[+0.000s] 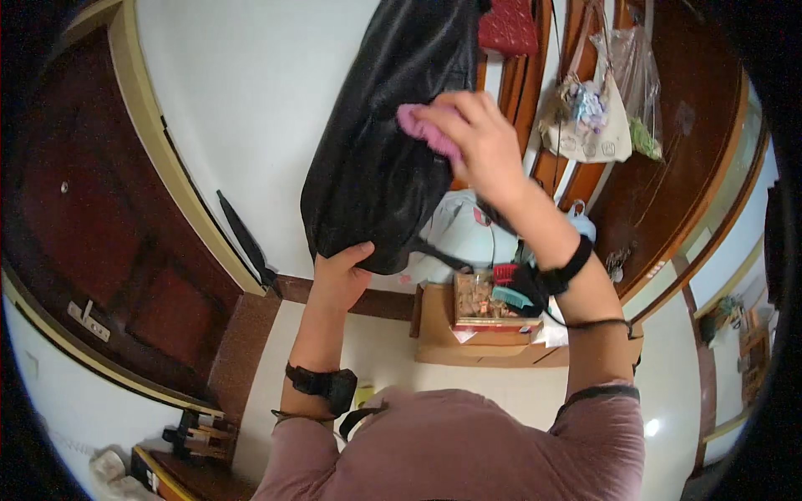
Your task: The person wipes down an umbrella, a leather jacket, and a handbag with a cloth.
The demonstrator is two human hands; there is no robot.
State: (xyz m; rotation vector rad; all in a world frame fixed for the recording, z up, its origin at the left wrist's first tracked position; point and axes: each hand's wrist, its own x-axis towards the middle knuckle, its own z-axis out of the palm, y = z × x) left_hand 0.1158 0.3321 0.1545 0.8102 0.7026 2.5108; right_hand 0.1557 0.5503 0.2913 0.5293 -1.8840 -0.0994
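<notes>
A black, shiny leather-like garment [382, 144] hangs before me against the white wall, its top cut off by the upper picture edge. My left hand [343, 275] grips its bottom edge, thumb on the front and the other fingers hidden behind. In my right hand [485, 141] is a bunched pink cloth [429, 131], pressed against or just over the middle of the garment's front; exact contact cannot be told. That hand looks slightly blurred.
A cardboard box [438, 341] below right bears a shallow box [495, 313], a teal comb [512, 297] and a red brush [504, 273]. Bags hang at the right, among them a cream tote bag [589, 134] and a red quilted bag [509, 28]. A folded umbrella [244, 238] leans by the dark door [125, 206].
</notes>
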